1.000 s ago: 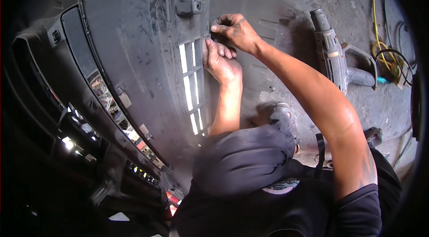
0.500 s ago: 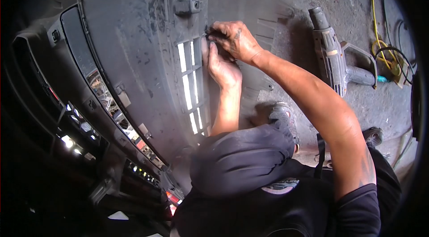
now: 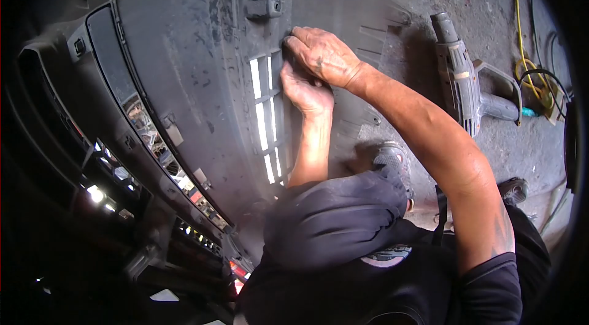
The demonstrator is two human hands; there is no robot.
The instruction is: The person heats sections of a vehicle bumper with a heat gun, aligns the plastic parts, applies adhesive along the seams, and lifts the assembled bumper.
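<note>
A large dark grey plastic car bumper point(image 3: 178, 49) stretches across the left and middle of the view. My right hand point(image 3: 324, 56) is closed at the bumper beside its slotted opening, fingers bent down over my left hand. My left hand point(image 3: 307, 91) is just below, also closed, with its fingertips tucked under the right one. The two hands touch each other. Whatever lies between the fingers is hidden. Above them a small moulded block point(image 3: 264, 7) sticks out of the bumper.
On the concrete floor to the right lies a grey heat gun point(image 3: 459, 76), its nozzle pointing up. A yellow cord point(image 3: 519, 15) and black cables run beyond it. My bent knee point(image 3: 331, 214) and my shoe point(image 3: 392, 162) are close under my arms.
My right hand's fingers have folded down over the left hand, whose raised thumb is now covered. The whole view has shifted slightly.
</note>
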